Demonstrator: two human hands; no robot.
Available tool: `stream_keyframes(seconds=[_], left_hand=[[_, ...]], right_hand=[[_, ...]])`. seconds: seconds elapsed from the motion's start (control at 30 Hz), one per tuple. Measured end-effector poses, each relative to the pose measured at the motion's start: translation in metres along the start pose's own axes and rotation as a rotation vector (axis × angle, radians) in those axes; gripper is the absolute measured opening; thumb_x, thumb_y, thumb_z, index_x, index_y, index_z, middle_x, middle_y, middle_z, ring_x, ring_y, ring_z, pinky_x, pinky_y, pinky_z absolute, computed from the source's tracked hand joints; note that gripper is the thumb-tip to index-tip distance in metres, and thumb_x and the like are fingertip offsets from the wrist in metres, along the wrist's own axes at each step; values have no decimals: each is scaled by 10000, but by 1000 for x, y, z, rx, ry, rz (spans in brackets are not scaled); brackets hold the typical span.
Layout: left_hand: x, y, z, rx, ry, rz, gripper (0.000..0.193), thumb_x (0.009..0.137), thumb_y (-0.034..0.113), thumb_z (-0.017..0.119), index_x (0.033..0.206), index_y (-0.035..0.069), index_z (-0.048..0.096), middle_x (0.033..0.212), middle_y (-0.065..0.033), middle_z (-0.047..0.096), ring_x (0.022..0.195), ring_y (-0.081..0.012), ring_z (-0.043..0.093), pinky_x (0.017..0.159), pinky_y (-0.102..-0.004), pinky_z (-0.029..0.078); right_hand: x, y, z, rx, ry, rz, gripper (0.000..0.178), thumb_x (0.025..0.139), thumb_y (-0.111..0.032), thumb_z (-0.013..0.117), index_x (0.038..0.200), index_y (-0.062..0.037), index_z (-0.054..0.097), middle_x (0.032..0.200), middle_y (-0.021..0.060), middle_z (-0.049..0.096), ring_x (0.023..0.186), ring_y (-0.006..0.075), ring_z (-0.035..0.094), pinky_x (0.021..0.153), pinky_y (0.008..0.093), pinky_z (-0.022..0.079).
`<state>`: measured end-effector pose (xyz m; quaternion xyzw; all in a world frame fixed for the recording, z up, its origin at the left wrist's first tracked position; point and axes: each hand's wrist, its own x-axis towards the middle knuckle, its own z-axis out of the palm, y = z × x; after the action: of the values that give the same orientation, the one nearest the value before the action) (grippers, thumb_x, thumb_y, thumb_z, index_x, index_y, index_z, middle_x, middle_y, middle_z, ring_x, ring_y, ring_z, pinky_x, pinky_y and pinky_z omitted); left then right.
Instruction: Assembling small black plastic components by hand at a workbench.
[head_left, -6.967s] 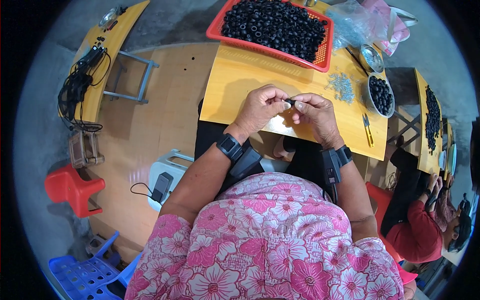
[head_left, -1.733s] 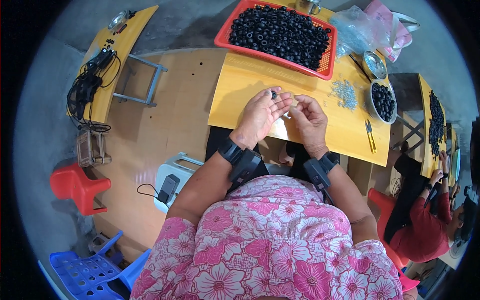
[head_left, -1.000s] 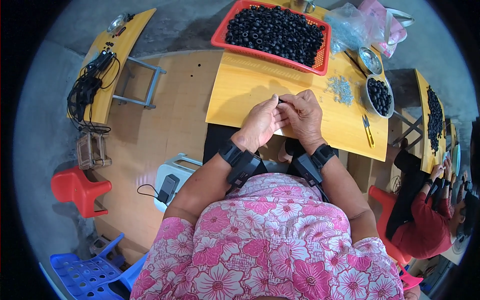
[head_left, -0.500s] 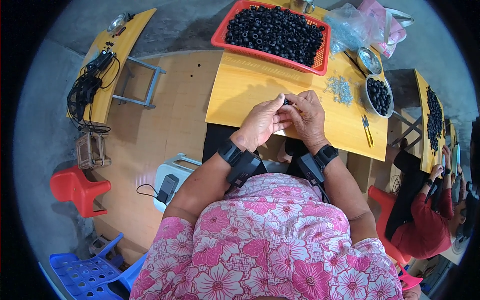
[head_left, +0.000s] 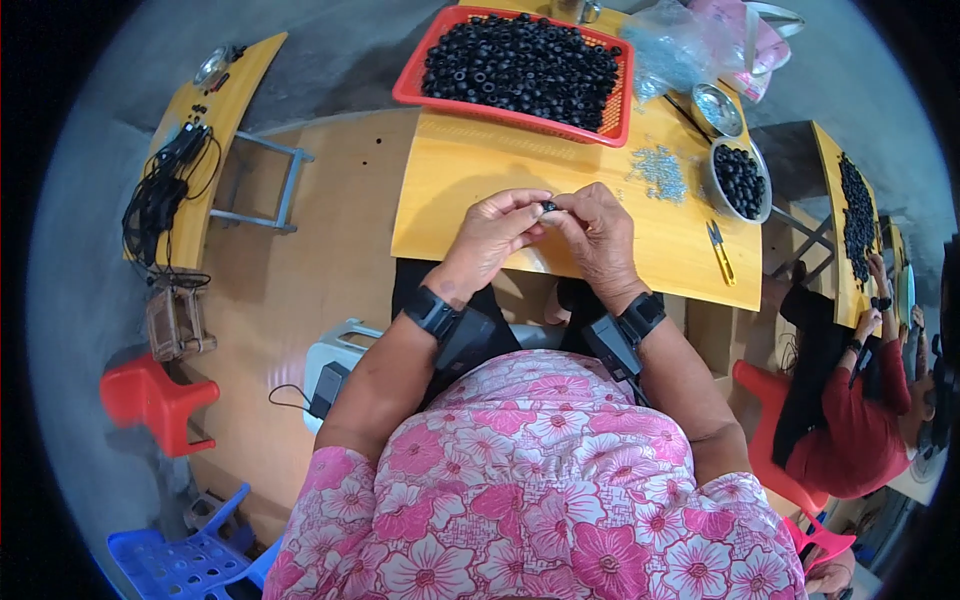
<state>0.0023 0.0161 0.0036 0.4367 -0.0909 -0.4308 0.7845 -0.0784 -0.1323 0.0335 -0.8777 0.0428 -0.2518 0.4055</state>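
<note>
Over the near edge of the yellow table [head_left: 440, 215], my two hands meet at the fingertips around a small black rounded part [head_left: 548, 206]. My left hand [head_left: 497, 232] pinches it between thumb and fingers. From the other side my right hand [head_left: 597, 232] has its thumb and forefinger closed at the same part; whether they also hold something tiny is too small to tell. Beyond my hands stands a red plastic basket [head_left: 405, 88] heaped with black ring-like parts [head_left: 520, 70]. A scatter of small clear pieces [head_left: 660, 174] lies to the right of my hands.
To the right are a bowl [head_left: 765, 200] of black parts, yellow-handled snips [head_left: 721, 254], a metal bowl [head_left: 717, 110] and a clear plastic bag [head_left: 665, 50]. A person in red [head_left: 850, 430] works at another table far right. At left stand a red stool [head_left: 165, 400] and a cable-laden table [head_left: 235, 100].
My view has shifted, so the table sits slightly further left. Both hands have turned a little, and my left fingers now lie straighter, still pinching the black part.
</note>
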Motion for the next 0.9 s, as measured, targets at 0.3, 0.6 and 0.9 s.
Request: stream_keyframes(seconds=[0.3, 0.6, 0.9], left_hand=[[-1, 4, -7, 69, -104, -51, 205, 925, 64, 558, 1112, -18, 565, 1041, -76, 589, 945, -148, 599, 876, -300, 526], [-1, -2, -8, 101, -47, -2, 173, 932, 84, 554, 1094, 21, 551, 1000, -35, 588, 911, -106, 586, 848, -306, 528], [-4, -5, -1, 285, -11, 88, 169, 933, 92, 555, 1082, 13, 569, 977, -60, 613, 832, -103, 600, 819, -254, 518]], right_hand=[[-10, 0, -7, 143, -49, 115, 131, 716, -98, 770, 783, -37, 676, 689, 61, 566, 622, 159, 556, 567, 275, 462], [-8, 48, -36, -273, 149, 393, 237, 722, -195, 731, 871, -29, 649, 789, 113, 599, 689, 252, 600, 651, 348, 493], [-1, 37, -34, -522, 56, 286, 125, 841, -154, 581, 838, -75, 678, 867, 136, 609, 793, 348, 616, 716, 429, 498]])
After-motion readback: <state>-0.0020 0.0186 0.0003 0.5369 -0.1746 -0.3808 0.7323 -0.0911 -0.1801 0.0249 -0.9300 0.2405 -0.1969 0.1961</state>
